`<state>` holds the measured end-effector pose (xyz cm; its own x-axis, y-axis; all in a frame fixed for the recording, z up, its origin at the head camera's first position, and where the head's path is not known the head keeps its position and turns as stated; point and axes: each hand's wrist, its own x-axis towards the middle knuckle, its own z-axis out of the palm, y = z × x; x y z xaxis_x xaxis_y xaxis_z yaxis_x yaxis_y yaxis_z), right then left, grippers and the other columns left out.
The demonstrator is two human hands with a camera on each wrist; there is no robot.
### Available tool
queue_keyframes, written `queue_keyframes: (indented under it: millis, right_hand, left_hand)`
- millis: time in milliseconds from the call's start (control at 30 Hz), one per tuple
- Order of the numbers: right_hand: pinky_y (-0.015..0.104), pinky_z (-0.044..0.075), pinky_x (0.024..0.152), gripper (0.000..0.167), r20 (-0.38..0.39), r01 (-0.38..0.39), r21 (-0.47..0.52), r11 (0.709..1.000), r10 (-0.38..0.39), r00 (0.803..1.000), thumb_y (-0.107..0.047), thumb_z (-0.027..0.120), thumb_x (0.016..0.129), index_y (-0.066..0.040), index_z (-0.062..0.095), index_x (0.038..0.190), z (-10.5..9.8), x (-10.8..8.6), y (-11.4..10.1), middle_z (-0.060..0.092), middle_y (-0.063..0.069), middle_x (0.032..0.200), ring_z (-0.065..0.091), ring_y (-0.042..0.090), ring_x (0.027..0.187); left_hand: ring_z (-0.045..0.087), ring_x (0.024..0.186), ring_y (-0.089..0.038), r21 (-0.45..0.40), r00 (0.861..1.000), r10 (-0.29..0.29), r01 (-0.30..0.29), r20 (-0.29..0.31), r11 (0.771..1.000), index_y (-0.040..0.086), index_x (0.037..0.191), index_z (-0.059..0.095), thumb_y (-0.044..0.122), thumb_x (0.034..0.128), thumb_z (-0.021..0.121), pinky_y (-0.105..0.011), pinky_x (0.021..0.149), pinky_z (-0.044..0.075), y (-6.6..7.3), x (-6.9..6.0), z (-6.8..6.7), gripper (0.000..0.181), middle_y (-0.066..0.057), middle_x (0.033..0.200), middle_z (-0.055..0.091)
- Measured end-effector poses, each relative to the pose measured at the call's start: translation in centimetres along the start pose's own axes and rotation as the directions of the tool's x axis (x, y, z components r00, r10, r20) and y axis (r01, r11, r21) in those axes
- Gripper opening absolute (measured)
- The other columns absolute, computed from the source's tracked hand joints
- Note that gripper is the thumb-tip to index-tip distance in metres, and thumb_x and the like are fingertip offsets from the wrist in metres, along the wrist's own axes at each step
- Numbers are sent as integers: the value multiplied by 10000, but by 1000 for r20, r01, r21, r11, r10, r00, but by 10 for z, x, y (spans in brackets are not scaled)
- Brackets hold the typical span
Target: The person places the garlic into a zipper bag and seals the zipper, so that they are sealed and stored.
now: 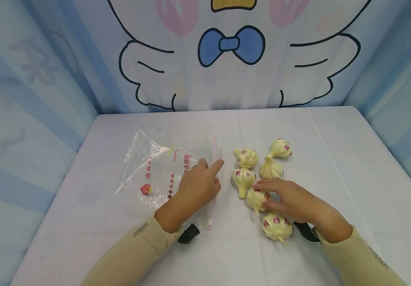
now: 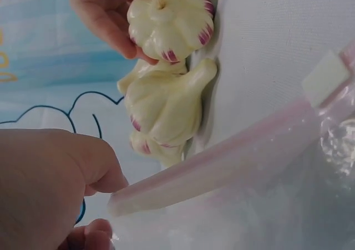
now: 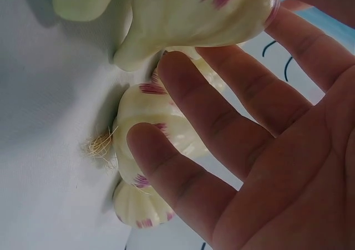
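A clear plastic bag point(image 1: 160, 165) with red prints and a pink zip strip lies on the left of the table. My left hand point(image 1: 198, 184) is over its right edge, thumb and finger apart; in the left wrist view, the hand point(image 2: 55, 183) is beside the end of the strip point(image 2: 222, 167). Several pale garlic bulbs with purple marks stand to the right. My right hand point(image 1: 294, 198) has thumb and fingers around one bulb point(image 1: 258, 199); the right wrist view shows this hand point(image 3: 266, 128) behind a bulb point(image 3: 194, 17), its lower fingers spread.
Other bulbs are close by: one nearer the front point(image 1: 276, 226), a pair point(image 1: 280, 148) at the back right. The white table point(image 1: 334, 159) ends at a curtain point(image 1: 230, 87) with a blue bow print. Both wrists wear dark devices.
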<state>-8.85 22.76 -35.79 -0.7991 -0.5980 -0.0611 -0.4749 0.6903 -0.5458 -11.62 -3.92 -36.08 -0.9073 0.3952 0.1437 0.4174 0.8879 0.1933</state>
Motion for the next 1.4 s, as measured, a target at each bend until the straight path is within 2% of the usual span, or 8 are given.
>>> queue_keyframes:
  millis: [100, 267, 600, 833, 1000, 1133, 1200, 1400]
  right_hand:
    - [590, 392, 1042, 450, -7, 3, -1, 1000, -3, 1000, -171, 711, 925, -51, 624, 1350, 0, -1, 0, 592, 144, 1364, 489, 409, 1309]
    - [582, 398, 1038, 462, 7, 9, -5, 1000, -9, 1000, -166, 713, 922, -47, 615, 1358, 0, -1, 1, 589, 142, 1371, 492, 403, 1309]
    - [556, 417, 1030, 517, 51, 20, -4, 1000, -20, 999, -66, 704, 902, -37, 567, 1399, -1, -2, 1, 553, 127, 1411, 478, 378, 1326]
    - [500, 480, 967, 510, 27, 29, -18, 999, -28, 999, -59, 728, 882, -33, 577, 1369, 0, -1, 1, 600, 89, 1326, 577, 283, 1204]
    - [425, 510, 872, 520, 27, -13, -2, 1000, 13, 1000, -132, 739, 886, -59, 571, 1373, -4, -1, -3, 613, 21, 1220, 589, 163, 1022]
    - [432, 509, 876, 558, 33, -40, 0, 999, 40, 999, -173, 746, 879, -64, 555, 1392, -10, -1, -9, 610, 16, 1230, 590, 174, 1033]
    - [434, 511, 886, 563, 33, -41, -4, 999, 41, 999, -177, 742, 879, -59, 550, 1395, -12, -1, -12, 611, 7, 1230, 591, 175, 1048]
    - [379, 524, 848, 537, -27, 69, -35, 997, -70, 997, -141, 742, 870, -53, 567, 1370, -18, 2, -21, 608, -61, 1140, 571, 103, 995]
  left_hand:
    - [546, 563, -255, -12, 999, -22, 23, 43, 1000, 176, 1311, 581, 116, 884, 640, -353, 450, 443, 1, -1, -1, 435, -113, 818, 557]
    - [566, 583, -267, 0, 996, -29, 29, 82, 1000, 136, 1236, 614, 96, 896, 624, -372, 466, 471, -1, -1, -5, 342, -122, 836, 576]
    - [615, 726, -236, -81, 1000, -9, 11, 29, 997, 86, 1229, 651, 51, 895, 624, -332, 592, 548, -12, -4, -17, 337, -128, 994, 643]
    - [553, 665, -184, -164, 1000, 2, 0, 11, 986, 73, 1283, 618, 73, 902, 655, -267, 608, 516, -14, -8, -28, 383, -110, 1017, 643]
    - [524, 613, -148, -207, 996, 56, -70, -76, 976, 44, 1252, 626, 43, 866, 679, -243, 548, 467, -17, -13, -33, 390, -80, 924, 624]
    - [536, 644, -135, -223, 981, 114, -148, -155, 964, 16, 1214, 644, 11, 843, 686, -228, 553, 460, -21, -15, -35, 373, -55, 830, 594]
    - [532, 662, -134, -231, 978, 124, -161, -166, 959, 11, 1210, 645, 13, 846, 684, -223, 569, 465, -22, -15, -36, 366, -50, 817, 590]
    - [524, 692, -144, -261, 968, 146, -197, -202, 945, -3, 1204, 640, 37, 856, 679, -232, 595, 479, -24, -16, -40, 353, -29, 807, 580]
